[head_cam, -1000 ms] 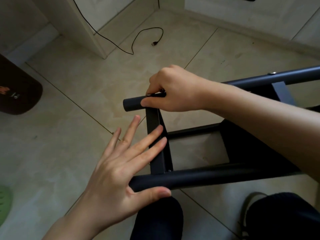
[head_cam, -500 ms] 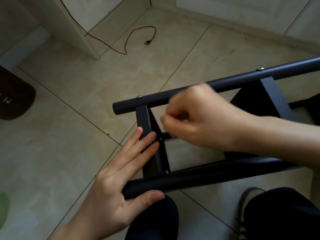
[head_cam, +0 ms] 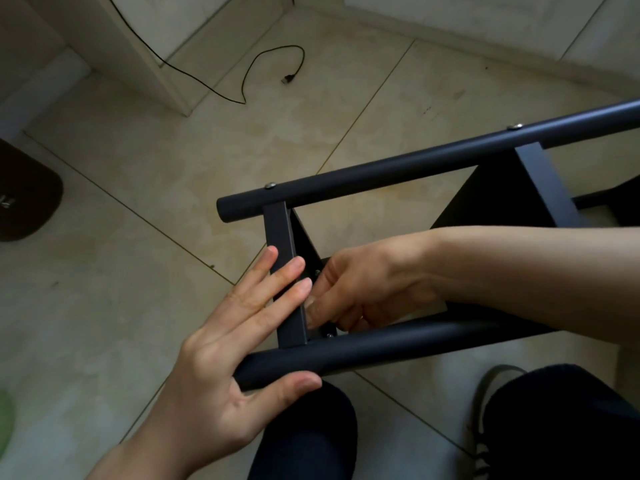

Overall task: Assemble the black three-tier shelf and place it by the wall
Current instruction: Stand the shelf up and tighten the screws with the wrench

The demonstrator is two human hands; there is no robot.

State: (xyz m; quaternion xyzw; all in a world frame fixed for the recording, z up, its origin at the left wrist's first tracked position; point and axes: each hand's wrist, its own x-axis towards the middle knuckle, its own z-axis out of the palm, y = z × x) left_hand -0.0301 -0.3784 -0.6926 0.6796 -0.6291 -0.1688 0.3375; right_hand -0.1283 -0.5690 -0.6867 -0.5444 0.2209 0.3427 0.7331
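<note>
Beige floor tiles (head_cam: 145, 188) are filling the background, with a black cable (head_cam: 242, 77) trailing across the upper middle of the frame and a dark mat (head_cam: 24, 199) sitting at the left edge. The black shelf frame (head_cam: 433, 168) is lying on its side across the centre and right, over the person's knees. A second ago the right hand (head_cam: 377, 282) was working at the upper tube's (head_cam: 363, 174) screw (head_cam: 270, 185); now it is sitting lower, inside the frame, its fingers curled and seeming to pinch something small by the lower bracket screws (head_cam: 329, 336), though what it is pinching is too hidden to tell. That probably means the upper joint is finished and the lower one is being fastened. The left hand (head_cam: 221, 362) is lying open, straight fingers pressing the crossbar (head_cam: 280, 230), thumb hooking under the lower tube (head_cam: 381, 348) to steady it. Both hands are touching the frame at its left end.
</note>
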